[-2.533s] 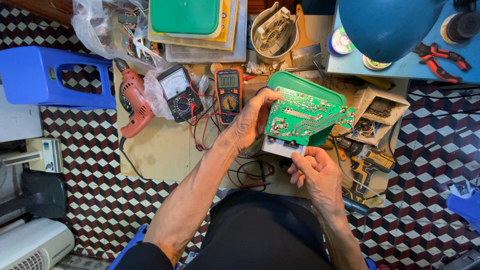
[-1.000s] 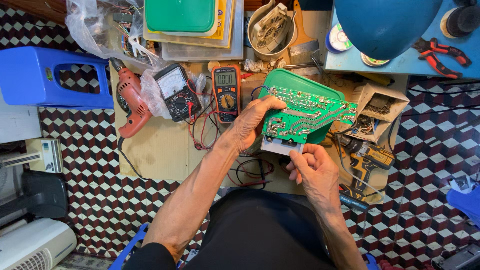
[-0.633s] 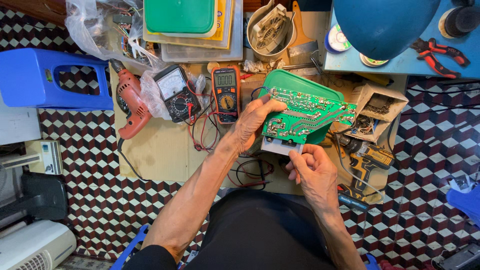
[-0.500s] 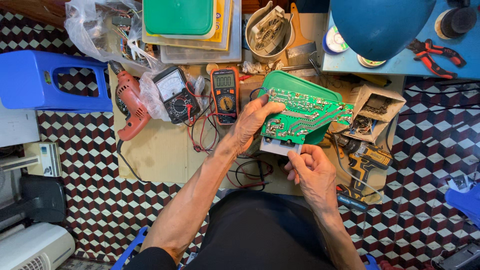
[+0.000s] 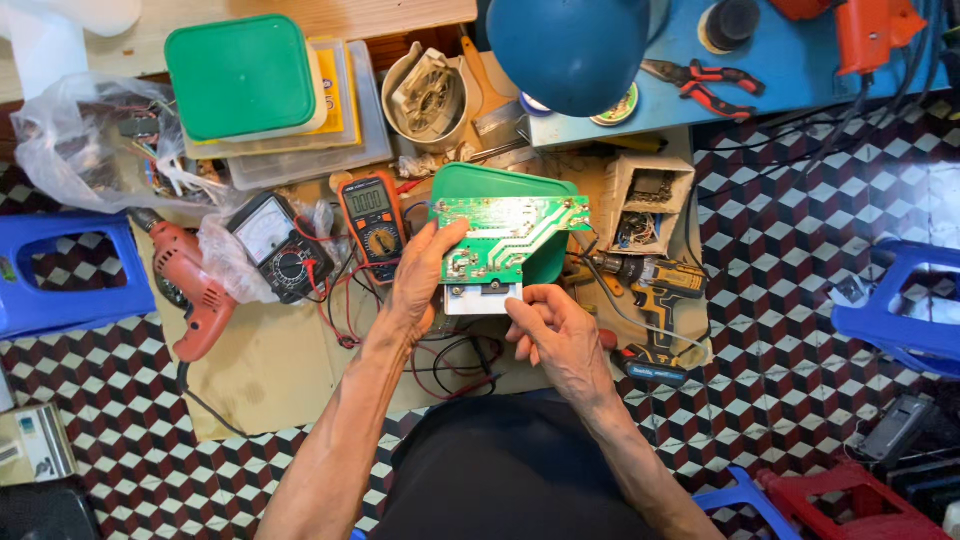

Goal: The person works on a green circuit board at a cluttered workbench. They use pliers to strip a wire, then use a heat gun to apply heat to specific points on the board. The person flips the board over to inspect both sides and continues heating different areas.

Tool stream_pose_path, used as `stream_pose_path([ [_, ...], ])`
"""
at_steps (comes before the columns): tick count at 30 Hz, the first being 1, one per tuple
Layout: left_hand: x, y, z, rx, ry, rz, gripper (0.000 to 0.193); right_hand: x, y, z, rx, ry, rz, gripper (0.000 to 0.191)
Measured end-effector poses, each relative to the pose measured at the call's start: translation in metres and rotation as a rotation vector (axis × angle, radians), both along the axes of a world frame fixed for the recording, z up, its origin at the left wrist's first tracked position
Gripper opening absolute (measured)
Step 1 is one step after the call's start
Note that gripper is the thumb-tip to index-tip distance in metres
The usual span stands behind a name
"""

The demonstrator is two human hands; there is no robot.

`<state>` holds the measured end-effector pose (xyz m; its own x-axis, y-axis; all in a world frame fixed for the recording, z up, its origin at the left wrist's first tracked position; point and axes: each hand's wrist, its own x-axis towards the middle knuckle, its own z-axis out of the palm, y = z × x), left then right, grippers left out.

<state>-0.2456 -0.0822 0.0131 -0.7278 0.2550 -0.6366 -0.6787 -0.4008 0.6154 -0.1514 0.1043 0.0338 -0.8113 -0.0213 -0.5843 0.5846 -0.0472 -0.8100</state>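
Green circuit board point(image 5: 505, 240) held up just right of the orange multimeter point(image 5: 372, 215). Left hand point(image 5: 420, 280), fingers closed around its left edge. Right hand point(image 5: 555, 330), fingers pinched on the white part point(image 5: 482, 298) at its lower edge. Yellow cordless drill point(image 5: 650, 285) further right.

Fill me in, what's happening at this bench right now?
A person holds a green circuit board up over a cluttered work mat. The left hand grips its left edge; the right hand pinches the white part at its bottom edge. An orange multimeter and a yellow cordless drill lie beside it, untouched.
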Motion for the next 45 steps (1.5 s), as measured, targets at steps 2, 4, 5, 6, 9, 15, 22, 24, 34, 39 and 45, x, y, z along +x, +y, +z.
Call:
stream_pose_path([
  [2,-0.001,-0.001,0.0,-0.008,-0.008,-0.004,0.04,0.002,0.016,0.0,0.147,0.094,-0.196,0.034],
  [4,-0.001,-0.002,0.001,-0.014,-0.023,0.004,0.039,0.001,0.035,-0.003,0.222,0.119,-0.353,0.036],
  [5,-0.002,-0.002,0.0,-0.013,-0.034,0.005,0.037,-0.003,0.045,-0.007,0.228,0.097,-0.418,0.037],
  [6,-0.001,-0.001,0.0,-0.011,-0.047,0.005,0.036,-0.006,0.056,-0.01,0.234,0.076,-0.485,0.039],
  [9,-0.001,0.003,-0.001,0.04,-0.064,0.027,0.035,-0.018,0.076,-0.024,0.358,0.333,0.023,0.055],
  [15,-0.004,0.002,0.01,0.037,-0.071,0.035,0.036,-0.017,0.093,-0.017,0.317,0.283,-0.229,0.027],
  [22,-0.002,-0.007,0.019,0.028,0.129,-0.065,0.042,-0.014,0.09,0.012,0.04,0.222,-0.345,0.021],
  [24,0.003,-0.013,0.018,0.063,0.209,-0.059,0.045,-0.012,0.086,0.017,-0.043,0.236,-0.375,0.018],
  [34,0.018,-0.03,0.01,0.033,0.198,-0.045,0.055,-0.011,0.076,0.02,-0.126,0.247,-0.376,0.017],
  [39,0.03,-0.038,0.013,0.132,0.203,-0.014,0.054,-0.006,0.071,0.021,-0.117,0.252,-0.371,0.017],
  [45,0.039,-0.044,0.027,0.035,0.241,0.017,0.071,0.0,0.072,0.023,-0.02,0.22,-0.356,0.017],
])
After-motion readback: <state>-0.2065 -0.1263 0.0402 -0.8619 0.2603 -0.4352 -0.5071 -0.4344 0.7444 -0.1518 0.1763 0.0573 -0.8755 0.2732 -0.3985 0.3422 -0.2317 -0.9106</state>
